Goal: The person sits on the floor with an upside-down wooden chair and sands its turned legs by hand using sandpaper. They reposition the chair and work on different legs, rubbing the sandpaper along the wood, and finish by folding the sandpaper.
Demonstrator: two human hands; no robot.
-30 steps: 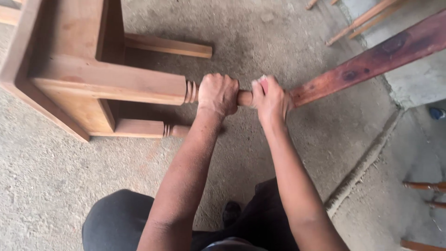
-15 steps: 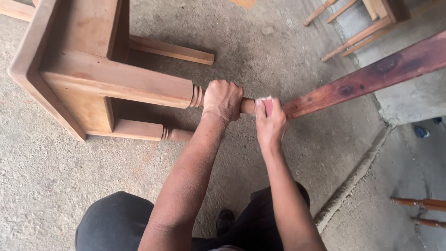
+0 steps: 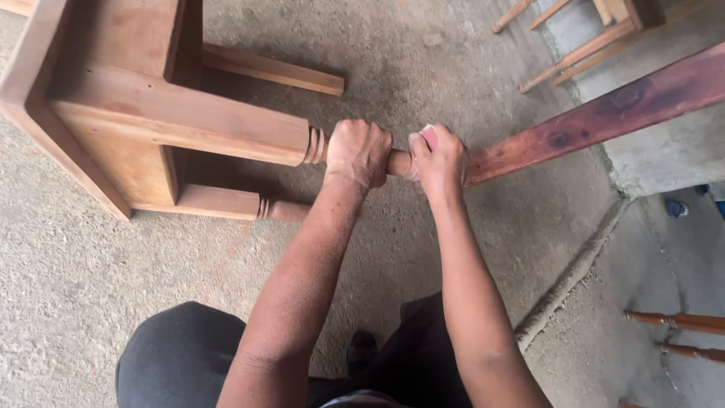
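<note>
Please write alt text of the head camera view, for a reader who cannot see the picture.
Seen from above, a person's left hand and right hand grip the turned leg of a wooden table lying on its side on a concrete floor. The right hand presses a small pale pad on the leg, beside a dark reddish plank.

Your wooden table (image 3: pixel 143 113) lies tipped on its side on the concrete floor (image 3: pixel 68 287), light brown and unfinished; its turned leg (image 3: pixel 398 162), ringed near the square upper part, juts out horizontally toward you.
</note>
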